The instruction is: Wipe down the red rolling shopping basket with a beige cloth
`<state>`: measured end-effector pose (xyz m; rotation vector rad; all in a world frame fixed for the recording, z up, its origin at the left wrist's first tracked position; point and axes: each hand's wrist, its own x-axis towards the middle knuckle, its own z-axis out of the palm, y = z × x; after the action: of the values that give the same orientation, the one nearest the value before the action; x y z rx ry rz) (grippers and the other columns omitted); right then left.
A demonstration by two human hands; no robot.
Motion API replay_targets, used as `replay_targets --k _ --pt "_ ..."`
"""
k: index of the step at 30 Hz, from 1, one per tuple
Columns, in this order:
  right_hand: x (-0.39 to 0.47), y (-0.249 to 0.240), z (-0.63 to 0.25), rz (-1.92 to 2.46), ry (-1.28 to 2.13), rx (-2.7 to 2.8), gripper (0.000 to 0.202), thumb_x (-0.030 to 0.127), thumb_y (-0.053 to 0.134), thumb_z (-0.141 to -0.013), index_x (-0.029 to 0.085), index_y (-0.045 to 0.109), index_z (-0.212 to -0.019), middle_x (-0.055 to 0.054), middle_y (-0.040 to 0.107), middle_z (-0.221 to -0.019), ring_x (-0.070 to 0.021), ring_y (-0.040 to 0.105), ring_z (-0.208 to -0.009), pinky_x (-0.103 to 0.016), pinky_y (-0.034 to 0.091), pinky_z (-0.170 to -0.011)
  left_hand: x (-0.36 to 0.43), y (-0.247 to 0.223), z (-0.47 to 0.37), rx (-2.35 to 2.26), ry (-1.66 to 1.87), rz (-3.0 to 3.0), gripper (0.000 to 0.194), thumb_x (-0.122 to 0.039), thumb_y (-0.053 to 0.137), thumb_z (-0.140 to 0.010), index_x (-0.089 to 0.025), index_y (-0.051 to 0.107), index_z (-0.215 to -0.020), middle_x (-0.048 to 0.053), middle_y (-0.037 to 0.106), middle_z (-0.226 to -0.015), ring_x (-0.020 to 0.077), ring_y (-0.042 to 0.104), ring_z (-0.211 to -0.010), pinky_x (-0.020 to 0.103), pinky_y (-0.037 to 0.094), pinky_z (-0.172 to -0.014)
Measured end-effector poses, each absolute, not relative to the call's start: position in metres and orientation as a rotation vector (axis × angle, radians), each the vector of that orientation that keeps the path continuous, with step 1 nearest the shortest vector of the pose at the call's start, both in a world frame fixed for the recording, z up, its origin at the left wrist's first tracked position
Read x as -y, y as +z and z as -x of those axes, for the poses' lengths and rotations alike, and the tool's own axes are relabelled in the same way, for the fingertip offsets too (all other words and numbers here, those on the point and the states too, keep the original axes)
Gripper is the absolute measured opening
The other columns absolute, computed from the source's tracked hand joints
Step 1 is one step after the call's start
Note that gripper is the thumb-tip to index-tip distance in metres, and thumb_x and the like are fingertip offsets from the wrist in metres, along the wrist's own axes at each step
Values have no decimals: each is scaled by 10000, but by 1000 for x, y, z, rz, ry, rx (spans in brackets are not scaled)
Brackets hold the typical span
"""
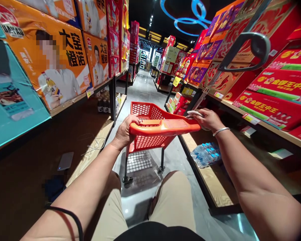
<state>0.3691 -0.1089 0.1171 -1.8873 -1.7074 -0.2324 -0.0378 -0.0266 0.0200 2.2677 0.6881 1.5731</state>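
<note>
We have a red plastic shopping cart just in front of our knees, on the shiny floor between two rows of shelves. The grip of our left hand is clamped on the left end of its handle — likely so the cart does not roll. The grip of our right hand is closed on a pale cloth, it seems, at the handle's right end. We think the bunched cloth is there so it can press on the plastic.

A wrapped pack of water bottles lies on the low shelf at our right, maybe because it is heavy. Orange drink boxes stand at our left — fronts out, likely so people can see them.
</note>
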Motion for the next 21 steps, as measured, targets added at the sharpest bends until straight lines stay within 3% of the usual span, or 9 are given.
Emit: replay_targets --k 4,9,12,15,18,21 --pt "103 105 -363 1710 208 1402 418 551 765 -745 174 721 -920 -56 716 -787 -186 644 -744 -294 521 -658 22 14 34 -645 1702 -2231 160 -166 605 -799 -247 501 -889 29 671 -964 206 664 -1109 413 534 -1044" --pt "108 61 -347 1370 -26 876 468 549 722 -758 166 657 -1018 -67 715 -904 -221 697 -871 -341 593 -728 9 2 26 -630 1840 -2178 170 -123 589 -793 -240 517 -892 12 647 -934 177 657 -948 365 552 -944" --pt "110 27 -326 1159 -168 607 501 591 611 -822 183 559 -1107 -91 694 -1081 -210 705 -962 -374 616 -809 7 0 23 -557 1879 -2155 169 -117 588 -803 -241 524 -899 13 645 -936 184 657 -984 368 547 -955" --pt "110 3 -296 1120 -173 467 520 601 585 -839 225 458 -1175 -112 642 -1194 -224 704 -1000 -396 638 -741 11 2 22 -520 1852 -2165 171 -118 590 -817 -239 532 -924 20 663 -982 194 657 -1075 393 535 -1008" --pt "117 -6 -270 1121 -111 465 526 577 631 -826 252 407 -1173 -98 623 -1177 -223 702 -931 -386 631 -644 12 5 29 -507 1769 -2215 164 -150 608 -829 -235 536 -950 38 682 -1053 216 631 -1210 429 510 -1078" --pt "135 -6 -259 1137 -84 582 505 527 726 -783 239 453 -1095 -44 639 -1068 -179 681 -852 -355 619 -695 3 7 44 -621 1658 -2266 174 -222 622 -847 -227 555 -1007 70 677 -1179 241 573 -1322 467 454 -1158"
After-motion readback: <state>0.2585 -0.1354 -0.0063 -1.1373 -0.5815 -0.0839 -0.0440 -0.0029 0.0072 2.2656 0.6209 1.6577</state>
